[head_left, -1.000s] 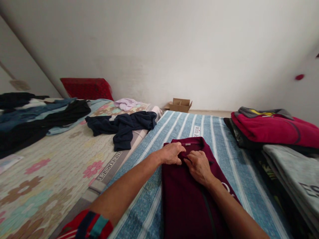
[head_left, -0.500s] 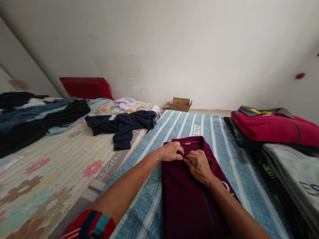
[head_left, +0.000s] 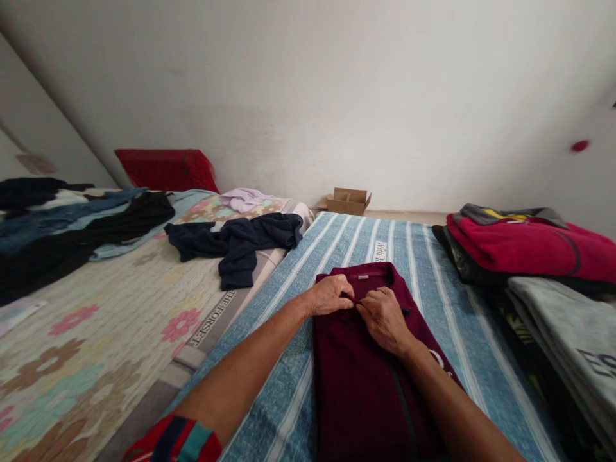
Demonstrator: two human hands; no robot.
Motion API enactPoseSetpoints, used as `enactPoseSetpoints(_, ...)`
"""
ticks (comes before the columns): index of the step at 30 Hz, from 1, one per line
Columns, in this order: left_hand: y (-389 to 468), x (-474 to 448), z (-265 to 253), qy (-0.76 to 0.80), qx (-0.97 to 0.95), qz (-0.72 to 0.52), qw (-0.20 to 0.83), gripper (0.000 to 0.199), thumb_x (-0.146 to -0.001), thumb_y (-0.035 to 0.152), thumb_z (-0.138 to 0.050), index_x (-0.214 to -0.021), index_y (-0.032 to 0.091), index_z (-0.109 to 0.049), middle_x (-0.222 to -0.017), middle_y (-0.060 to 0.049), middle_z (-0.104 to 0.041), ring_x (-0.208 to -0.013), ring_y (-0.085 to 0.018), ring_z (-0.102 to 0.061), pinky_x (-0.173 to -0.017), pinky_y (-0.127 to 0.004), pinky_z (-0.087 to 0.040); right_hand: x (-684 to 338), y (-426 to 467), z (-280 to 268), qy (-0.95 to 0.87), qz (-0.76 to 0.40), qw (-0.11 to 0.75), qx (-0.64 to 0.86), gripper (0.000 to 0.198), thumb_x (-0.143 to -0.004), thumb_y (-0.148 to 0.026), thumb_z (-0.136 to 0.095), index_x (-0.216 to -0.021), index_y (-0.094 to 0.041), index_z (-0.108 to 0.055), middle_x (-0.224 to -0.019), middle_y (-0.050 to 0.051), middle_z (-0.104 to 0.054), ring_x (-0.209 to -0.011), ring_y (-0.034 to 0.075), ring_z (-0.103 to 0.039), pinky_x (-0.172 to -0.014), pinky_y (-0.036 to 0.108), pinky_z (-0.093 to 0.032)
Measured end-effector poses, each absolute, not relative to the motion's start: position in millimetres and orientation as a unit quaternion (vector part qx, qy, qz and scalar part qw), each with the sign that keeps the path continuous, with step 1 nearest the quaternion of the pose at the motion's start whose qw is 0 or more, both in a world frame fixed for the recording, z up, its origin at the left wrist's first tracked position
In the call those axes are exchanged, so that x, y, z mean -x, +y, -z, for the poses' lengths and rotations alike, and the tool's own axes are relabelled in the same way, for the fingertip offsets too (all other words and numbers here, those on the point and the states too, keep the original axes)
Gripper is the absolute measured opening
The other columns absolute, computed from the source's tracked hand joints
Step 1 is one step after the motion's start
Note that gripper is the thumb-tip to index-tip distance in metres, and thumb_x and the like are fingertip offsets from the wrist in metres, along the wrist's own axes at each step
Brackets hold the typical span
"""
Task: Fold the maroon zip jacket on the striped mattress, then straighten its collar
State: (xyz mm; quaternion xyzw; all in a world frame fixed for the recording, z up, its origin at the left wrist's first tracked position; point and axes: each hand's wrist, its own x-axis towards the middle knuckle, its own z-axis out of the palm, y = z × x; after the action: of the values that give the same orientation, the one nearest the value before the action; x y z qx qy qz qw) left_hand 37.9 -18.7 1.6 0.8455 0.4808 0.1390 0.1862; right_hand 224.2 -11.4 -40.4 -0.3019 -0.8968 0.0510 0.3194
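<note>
Fingers (head_left: 350, 300) of both hands pinch maroon shirt (head_left: 366, 378) below its collar.

A dark maroon folded knit shirt (head_left: 366, 378) lies on a blue bedsheet with white stripes (head_left: 346, 244). Beside it spreads a cream bedspread patterned with pink and brown flowers (head_left: 96, 321), carrying a crumpled navy blue garment (head_left: 235, 240). A bright red folded fleece top (head_left: 524, 247) tops a stack; a red patterned pillow (head_left: 166, 170) sits behind.
</note>
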Motion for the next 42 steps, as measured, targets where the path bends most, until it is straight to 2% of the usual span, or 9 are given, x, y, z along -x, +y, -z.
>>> enactPoseSetpoints(5,-21.1,-40.6,-1.2,0.495,-0.841,-0.136,0.17,0.015,-0.072,0.021,-0.059,-0.084,0.015,-0.067,-0.084,-0.002,-0.057,-0.08,-0.014,-0.055,-0.074,-0.023,-0.042,-224.2,-12.9,40.8,-0.895,-0.043,0.318,0.31,0.032,-0.09,-0.022,-0.043,-0.062,-0.017,-0.058,-0.064,0.002,-0.055,-0.063,0.013,-0.047,-0.082,0.031,-0.03)
enactPoseSetpoints(11,-27.7,-46.6,-7.9,0.528,-0.822,-0.135,0.164,0.025,-0.069,0.027,-0.063,-0.091,0.015,-0.066,-0.088,-0.003,-0.055,-0.076,-0.014,-0.055,-0.069,-0.023,-0.044,-229.1,-18.1,33.1,-0.89,-0.026,0.304,0.339,0.024,-0.088,-0.028,-0.05,-0.071,-0.018,-0.063,-0.069,0.002,-0.058,-0.07,0.015,-0.051,-0.085,0.034,-0.029)
enactPoseSetpoints(17,-35.2,-45.8,-7.0,0.529,-0.807,-0.191,0.183,0.049,-0.065,0.024,-0.066,-0.113,0.016,-0.057,-0.108,-0.005,-0.054,-0.07,-0.01,-0.056,-0.069,-0.024,-0.048,-233.3,-20.6,31.1,-0.878,-0.04,0.317,0.356,0.021,-0.083,-0.037,-0.059,-0.074,-0.018,-0.064,-0.071,0.002,-0.059,-0.073,0.017,-0.053,-0.085,0.035,-0.03)
enactPoseSetpoints(23,-48.2,-42.3,-4.9,0.53,-0.773,-0.267,0.223,0.059,-0.063,0.019,-0.068,-0.119,0.018,-0.051,-0.122,-0.008,-0.047,-0.064,-0.006,-0.056,-0.064,-0.025,-0.051,-236.8,-21.4,29.1,-0.871,-0.045,0.338,0.353,0.025,-0.082,-0.042,-0.06,-0.081,-0.018,-0.066,-0.077,0.003,-0.061,-0.078,0.018,-0.053,-0.082,0.034,-0.032)
enactPoseSetpoints(29,-62.1,-39.3,-1.7,0.546,-0.734,-0.322,0.243,0.061,-0.063,0.018,-0.067,-0.121,0.019,-0.049,-0.128,-0.01,-0.044,-0.06,-0.004,-0.055,-0.061,-0.024,-0.051,-239.8,-23.4,25.6,-0.871,-0.05,0.346,0.345,0.029,-0.082,-0.047,-0.059,-0.084,-0.02,-0.067,-0.08,0.003,-0.062,-0.079,0.018,-0.053,-0.08,0.034,-0.033)
enactPoseSetpoints(35,-62.5,-42.8,5.3,0.553,-0.73,-0.339,0.218,0.06,-0.065,0.016,-0.064,-0.122,0.02,-0.048,-0.13,-0.009,-0.043,-0.061,-0.003,-0.054,-0.062,-0.023,-0.052,-230.1,-25.3,24.1,-0.868,-0.02,0.331,0.37,0.036,-0.083,-0.051,-0.055,-0.072,-0.019,-0.066,-0.073,0.004,-0.061,-0.075,0.018,-0.052,-0.082,0.035,-0.032)
enactPoseSetpoints(38,-61.2,-44.3,6.1,0.554,-0.732,-0.338,0.21,0.06,-0.065,0.015,-0.064,-0.123,0.019,-0.047,-0.13,-0.009,-0.043,-0.061,-0.003,-0.054,-0.062,-0.022,-0.051,-224.1,-26.5,23.1,-0.869,0.006,0.305,0.389,0.036,-0.085,-0.048,-0.054,-0.066,-0.019,-0.064,-0.07,0.005,-0.06,-0.074,0.019,-0.052,-0.082,0.036,-0.031)
enactPoseSetpoints(42,-61.0,-43.9,9.1,0.562,-0.725,-0.337,0.213,0.062,-0.063,0.012,-0.064,-0.123,0.017,-0.048,-0.131,-0.01,-0.043,-0.059,-0.002,-0.054,-0.062,-0.022,-0.051,-219.1,-26.6,24.8,-0.875,0.015,0.29,0.387,0.027,-0.086,-0.034,-0.055,-0.065,-0.019,-0.063,-0.07,0.004,-0.061,-0.073,0.018,-0.052,-0.084,0.037,-0.03)
